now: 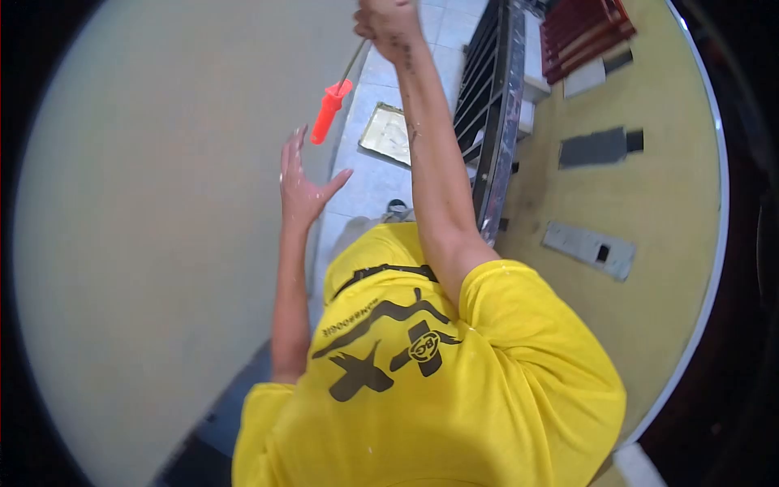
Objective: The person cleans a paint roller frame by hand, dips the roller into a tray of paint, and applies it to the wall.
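My right hand (389, 18), high up near the top edge, is closed round the thin metal rod of a paint roller (328, 112). The bright orange handle hangs down from the rod towards me; the roller end is out of view. My left hand (304, 187) is raised beside the wall with fingers and thumb spread, holding nothing. It is just below the orange handle, apart from it, and pale specks mark the fingers. Beyond, on the tiled floor, lies a shallow tray (378, 154) with cream-white paint in it, partly covered by my right forearm.
A large plain wall (154, 211) rises close on my left. Along my right runs a dark metal railing (489, 105) with paint spots. Past it, a yellowish surface (665, 211) carries several grey plates, and a red slatted piece (584, 36) shows at the top right.
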Demonstrator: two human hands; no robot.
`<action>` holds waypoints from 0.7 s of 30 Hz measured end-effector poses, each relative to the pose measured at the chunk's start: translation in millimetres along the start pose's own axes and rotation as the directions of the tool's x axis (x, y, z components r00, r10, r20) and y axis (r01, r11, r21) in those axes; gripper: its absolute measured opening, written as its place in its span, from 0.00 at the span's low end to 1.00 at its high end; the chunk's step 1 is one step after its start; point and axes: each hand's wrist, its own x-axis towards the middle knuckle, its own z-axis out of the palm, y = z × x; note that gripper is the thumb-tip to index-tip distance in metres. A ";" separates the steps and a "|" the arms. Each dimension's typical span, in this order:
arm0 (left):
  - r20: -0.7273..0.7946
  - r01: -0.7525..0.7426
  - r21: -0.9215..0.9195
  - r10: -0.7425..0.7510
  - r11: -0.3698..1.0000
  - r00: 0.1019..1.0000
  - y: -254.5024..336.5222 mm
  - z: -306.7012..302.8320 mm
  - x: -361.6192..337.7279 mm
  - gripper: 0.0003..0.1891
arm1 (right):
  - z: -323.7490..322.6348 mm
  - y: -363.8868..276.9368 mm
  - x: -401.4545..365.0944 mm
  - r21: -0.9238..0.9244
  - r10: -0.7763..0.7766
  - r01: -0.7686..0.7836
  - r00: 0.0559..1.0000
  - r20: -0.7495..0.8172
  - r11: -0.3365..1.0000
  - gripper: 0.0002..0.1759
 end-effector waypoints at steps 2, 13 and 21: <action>-0.020 -0.022 -0.025 0.022 0.999 1.000 7.0 2.8 9.3 0.45 | 4.2 -4.0 -11.0 0.063 0.013 -0.014 0.999 0.029 0.998 0.15; 0.136 0.281 0.035 -0.283 0.959 0.949 -20.3 -27.6 17.0 0.18 | 9.7 29.6 -25.8 0.416 0.213 -0.287 0.953 0.217 0.863 0.26; 0.585 0.706 -0.373 -0.438 0.602 0.683 -38.5 -29.1 -19.7 0.15 | 11.0 56.8 -25.0 0.469 0.310 -0.497 0.853 0.420 0.731 0.20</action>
